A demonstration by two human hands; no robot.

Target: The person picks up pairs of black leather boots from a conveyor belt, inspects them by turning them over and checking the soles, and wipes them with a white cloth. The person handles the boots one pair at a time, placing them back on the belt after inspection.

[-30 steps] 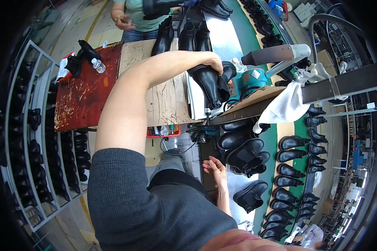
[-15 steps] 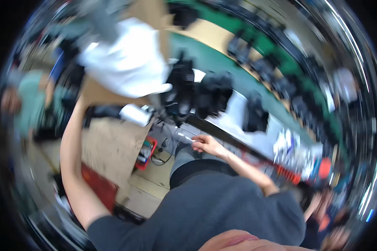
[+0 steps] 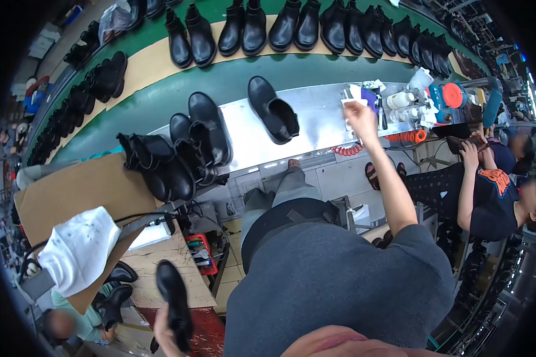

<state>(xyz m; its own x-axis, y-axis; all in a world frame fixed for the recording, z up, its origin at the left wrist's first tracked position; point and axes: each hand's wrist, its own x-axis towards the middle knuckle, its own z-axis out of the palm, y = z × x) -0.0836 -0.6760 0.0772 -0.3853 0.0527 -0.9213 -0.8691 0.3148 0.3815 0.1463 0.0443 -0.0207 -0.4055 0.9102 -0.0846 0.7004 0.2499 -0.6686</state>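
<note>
At the lower left, my left hand [image 3: 165,334] is wrapped round a black leather boot [image 3: 174,288], held sole-edge up above a red-brown board. My right hand [image 3: 362,121] reaches over the right part of the metal table [image 3: 321,107]. Its fingers are blurred beside some white pieces and a purple item [image 3: 370,98], so their grip cannot be made out. A single black ankle boot [image 3: 273,110] lies on the metal surface in front of me. Left of it, several more black boots [image 3: 205,128] stand or lie close together.
Rows of black boots [image 3: 284,24] line the green conveyor [image 3: 232,80] on tan card. White bottles [image 3: 400,100] and a red round lid [image 3: 452,95] stand right. White cloth [image 3: 80,250] hangs over cardboard at left. Two people work at right, another at lower left.
My view has swung round toward the conveyor. My left hand, earlier up by the white cloth, is now low with a boot. My right hand has moved from near my lap to the table's right.
</note>
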